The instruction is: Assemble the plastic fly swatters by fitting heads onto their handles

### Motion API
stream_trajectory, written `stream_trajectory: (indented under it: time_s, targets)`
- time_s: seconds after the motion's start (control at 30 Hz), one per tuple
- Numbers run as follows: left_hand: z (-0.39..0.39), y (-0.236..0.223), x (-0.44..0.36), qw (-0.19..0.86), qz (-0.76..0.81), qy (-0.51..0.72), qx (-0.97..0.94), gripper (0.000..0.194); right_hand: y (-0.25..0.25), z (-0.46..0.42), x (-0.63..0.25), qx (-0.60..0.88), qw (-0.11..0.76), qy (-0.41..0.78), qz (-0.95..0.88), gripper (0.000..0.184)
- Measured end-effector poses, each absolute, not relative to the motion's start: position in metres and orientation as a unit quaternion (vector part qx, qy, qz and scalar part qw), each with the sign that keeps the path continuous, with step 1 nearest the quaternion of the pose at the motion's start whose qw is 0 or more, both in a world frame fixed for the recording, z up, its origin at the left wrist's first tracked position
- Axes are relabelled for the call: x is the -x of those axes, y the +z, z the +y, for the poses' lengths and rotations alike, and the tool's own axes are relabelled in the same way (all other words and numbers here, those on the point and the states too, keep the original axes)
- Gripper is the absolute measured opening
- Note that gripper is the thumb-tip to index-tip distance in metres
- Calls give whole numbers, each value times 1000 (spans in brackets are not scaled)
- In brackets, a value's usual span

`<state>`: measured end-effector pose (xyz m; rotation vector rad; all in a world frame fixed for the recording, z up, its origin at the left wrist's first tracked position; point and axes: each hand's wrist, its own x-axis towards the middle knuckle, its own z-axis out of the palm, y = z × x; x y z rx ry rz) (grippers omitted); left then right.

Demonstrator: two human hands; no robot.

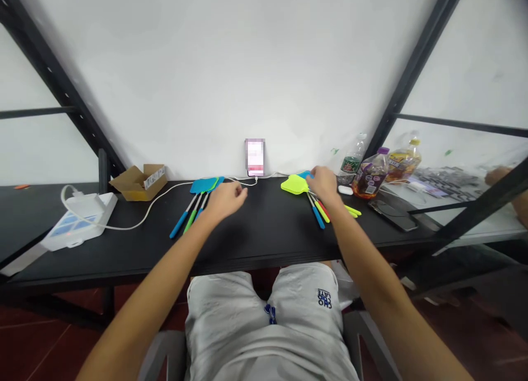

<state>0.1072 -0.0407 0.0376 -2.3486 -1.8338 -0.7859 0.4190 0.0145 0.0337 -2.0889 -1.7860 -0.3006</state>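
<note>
Two bunches of fly swatters lie on a black table (264, 232). The left bunch (198, 197) has blue and green heads with blue and green handles. My left hand (225, 199) hovers right beside it, fingers loosely curled, holding nothing that I can see. The right bunch (305, 191) has a yellow-green head on top, a blue one beneath, and blue, red and yellow handles. My right hand (324, 186) rests on that bunch, its fingers closed over the handles near the heads.
A phone (254, 157) leans on the wall, its white cable running left to a white power strip (80, 221). An open cardboard box (138, 182) sits at the left. Bottles (371, 175) and a dark phone (394, 215) stand at the right. Another person's hand (497, 176) shows far right.
</note>
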Motion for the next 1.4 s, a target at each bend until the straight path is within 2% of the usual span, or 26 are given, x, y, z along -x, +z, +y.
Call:
stream_trajectory:
  time_s: [0.2, 0.37, 0.5, 0.73, 0.9, 1.03, 1.13, 1.2, 1.4]
  targets:
    - [-12, 2, -140, -57, -598, -214, 771, 30, 1, 26, -404, 801, 171, -103, -565, 32]
    - [-8, -14, -140, -52, -592, -214, 776, 29, -8, 30, -415, 798, 141, -59, -584, 28]
    - [-10, -18, -139, -57, -579, -240, 777, 29, -6, 26, -416, 783, 149, -77, -599, 28]
    - [-12, -20, -143, -56, -561, -251, 787, 27, 14, 2, -397, 682, 300, -210, -633, 35]
    - [-13, -19, -144, -56, -557, -252, 789, 26, 23, -17, -375, 559, 396, -224, -693, 42]
    - [-17, -17, -147, -52, -548, -266, 791, 23, 19, -24, -354, 432, 497, -131, -741, 37]
    - [-20, -16, -149, -35, -546, -309, 778, 22, 12, -24, -334, 374, 608, 7, -700, 35]
    - [-21, -16, -150, -25, -528, -351, 773, 29, 8, -22, -320, 350, 662, 120, -652, 36]
    - [-23, -15, -155, 4, -442, -417, 794, 48, 3, -4, -295, 315, 731, 321, -513, 48]
